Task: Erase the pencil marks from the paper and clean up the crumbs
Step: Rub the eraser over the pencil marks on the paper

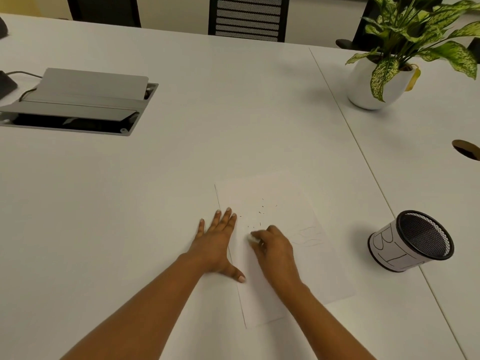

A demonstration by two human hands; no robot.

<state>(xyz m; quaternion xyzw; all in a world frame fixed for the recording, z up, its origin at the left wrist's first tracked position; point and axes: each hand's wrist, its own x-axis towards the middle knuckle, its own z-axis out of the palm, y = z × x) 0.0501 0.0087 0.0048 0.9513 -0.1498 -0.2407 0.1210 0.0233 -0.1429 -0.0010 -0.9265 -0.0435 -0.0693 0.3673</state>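
A white sheet of paper (318, 278) lies flat on the white bench (155, 190), a little right of the frame's centre and in its lower half, turned slightly so that its long edges run toward the upper left. The left grip (215, 245) lies palm down across the paper's left edge, its fingers straight and spread and holding nothing. The thumb sticks out toward the lower right onto the sheet, and the outer fingers rest on the bare bench. Just to its right, the right grip (275, 248) is curled, its fingertips pinching a small white eraser (253, 238) whose pale end shows at the left of the knuckles, down against the paper. Dark eraser crumbs (260, 211) are scattered over the sheet above both grips. Faint pencil marks (307, 236), a few wavy lines, show near the paper's right edge, just right of the right grip. At the right of the frame a black mesh cup (413, 242) wrapped in a hand-lettered paper label stands on the bench, well apart from the sheet. A leafy plant in a white pot (363, 81) stands at the upper right, and a grey cable box (78, 100) with its lid raised is set into the bench at the upper left.
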